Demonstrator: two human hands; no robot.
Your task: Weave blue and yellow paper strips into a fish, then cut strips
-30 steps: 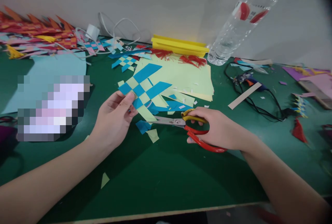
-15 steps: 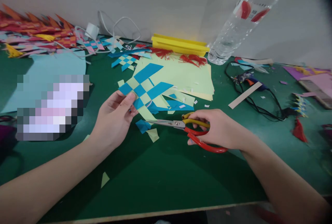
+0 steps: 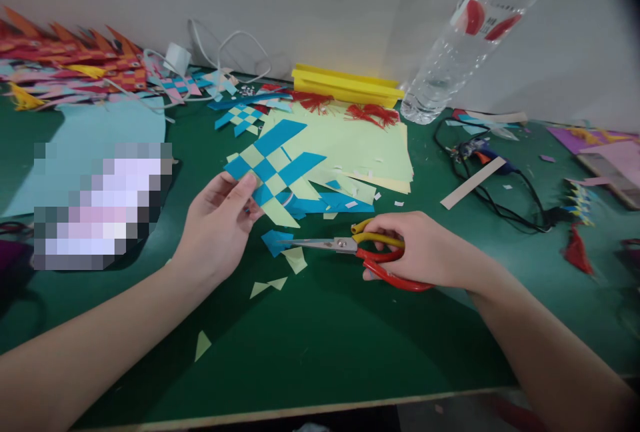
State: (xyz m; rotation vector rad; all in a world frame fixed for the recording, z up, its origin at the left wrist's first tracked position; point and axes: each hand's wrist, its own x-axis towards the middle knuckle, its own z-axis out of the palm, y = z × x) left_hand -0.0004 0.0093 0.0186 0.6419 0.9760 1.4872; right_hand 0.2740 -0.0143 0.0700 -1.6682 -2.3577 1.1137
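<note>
Below the woven paper (image 3: 273,172), scissors (image 3: 350,249) have closed; new offcuts (image 3: 267,284).

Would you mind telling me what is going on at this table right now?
A person's left hand holds up a woven piece of blue and pale green paper strips. The right hand grips red-handled scissors, blades shut just below the weave. Small paper offcuts lie on the green table beneath.
</note>
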